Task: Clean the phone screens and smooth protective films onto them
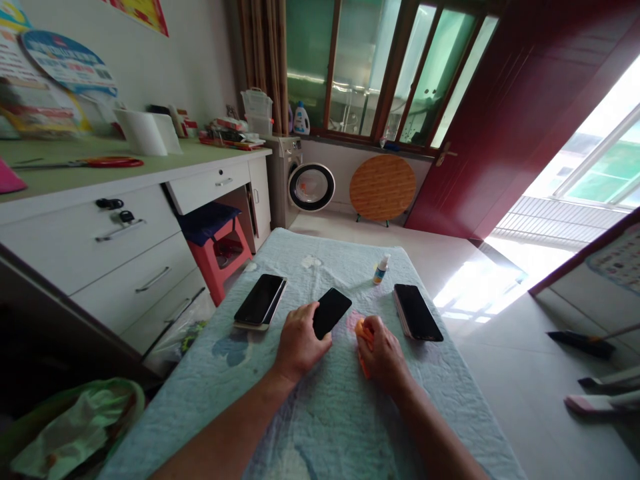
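My left hand (pixel 300 341) grips a black smartphone (pixel 332 312) by its sides, its dark face turned up, over the middle of the cloth-covered table (pixel 320 413). Just to the right, my right hand (pixel 383 350) is closed around a crumpled orange cloth (pixel 363 340), apart from the phone. A stack of phones (pixel 261 300) lies left of my left hand, a black screen uppermost. Another stack of phones (pixel 419 313) lies to the right of my right hand. Beyond my hands stands a small spray bottle (pixel 381 269) with a white cap.
A red stool (pixel 220 257) with a dark cushion stands left of the table, by a white desk (pixel 125 233) with drawers. A waste bin (pixel 133 400) is at lower left. Farther back are a washing machine with its round door (pixel 311 187) ajar and a round wooden tabletop (pixel 383 188).
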The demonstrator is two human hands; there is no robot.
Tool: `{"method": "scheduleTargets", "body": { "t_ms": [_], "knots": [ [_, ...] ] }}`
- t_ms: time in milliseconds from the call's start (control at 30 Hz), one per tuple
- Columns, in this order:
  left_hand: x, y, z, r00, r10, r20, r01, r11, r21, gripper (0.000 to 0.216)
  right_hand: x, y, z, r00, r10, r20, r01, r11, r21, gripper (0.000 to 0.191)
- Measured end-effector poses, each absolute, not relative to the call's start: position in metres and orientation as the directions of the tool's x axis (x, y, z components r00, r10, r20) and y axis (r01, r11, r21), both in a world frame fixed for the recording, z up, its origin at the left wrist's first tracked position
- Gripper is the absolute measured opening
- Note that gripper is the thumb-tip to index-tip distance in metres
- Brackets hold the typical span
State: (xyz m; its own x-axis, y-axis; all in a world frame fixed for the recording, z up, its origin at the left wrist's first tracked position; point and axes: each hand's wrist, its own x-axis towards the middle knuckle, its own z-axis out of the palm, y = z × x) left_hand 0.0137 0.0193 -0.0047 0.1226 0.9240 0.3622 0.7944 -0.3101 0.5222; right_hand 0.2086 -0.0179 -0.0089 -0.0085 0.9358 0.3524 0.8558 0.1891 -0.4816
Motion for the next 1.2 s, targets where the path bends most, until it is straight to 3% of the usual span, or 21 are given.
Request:
{"method": "scheduleTargets", "body": {
  "t_ms": [233,467,567,733,800,933,1033,1200],
  "knots": [
    [0.009,0.017,-0.006,0.223,0.936,0.272,0.807,-0.334,0.487,0.050,0.209,-0.019,-0.007,-0.075,0.958,0.278,0.827,0.216,-0.520,0.003],
    [-0.021,0.021,0.007,0.468,0.882,0.046,0.684,-0.395,0.613,0.079,0.206,-0.019,-0.008,-0.040,0.971,0.237,0.828,0.165,-0.536,0.010],
    [-0.029,0.024,0.009,0.535,0.845,0.007,0.637,-0.409,0.654,0.081,0.205,-0.016,-0.005,0.001,0.982,0.188,0.837,0.102,-0.537,0.009],
    [-0.025,0.023,0.008,0.566,0.824,0.041,0.527,-0.399,0.751,0.074,0.209,0.005,0.017,-0.072,0.997,0.000,0.793,0.057,-0.607,0.006],
    [-0.020,0.020,0.007,0.538,0.841,0.057,0.532,-0.392,0.751,0.072,0.207,0.016,0.025,-0.022,0.998,0.053,0.782,0.050,-0.621,0.007],
    [-0.011,0.014,0.000,0.494,0.860,0.126,0.601,-0.443,0.665,0.072,0.194,0.028,0.025,0.049,0.956,0.289,0.855,0.110,-0.508,0.018],
    [-0.004,0.012,-0.005,0.456,0.873,0.173,0.657,-0.461,0.597,0.074,0.183,0.026,0.014,-0.002,0.954,0.300,0.887,0.140,-0.440,0.015],
    [0.002,0.009,-0.007,0.429,0.879,0.208,0.691,-0.467,0.551,0.070,0.181,0.017,0.002,-0.189,0.940,0.284,0.806,0.314,-0.502,0.015]
  ]
}}
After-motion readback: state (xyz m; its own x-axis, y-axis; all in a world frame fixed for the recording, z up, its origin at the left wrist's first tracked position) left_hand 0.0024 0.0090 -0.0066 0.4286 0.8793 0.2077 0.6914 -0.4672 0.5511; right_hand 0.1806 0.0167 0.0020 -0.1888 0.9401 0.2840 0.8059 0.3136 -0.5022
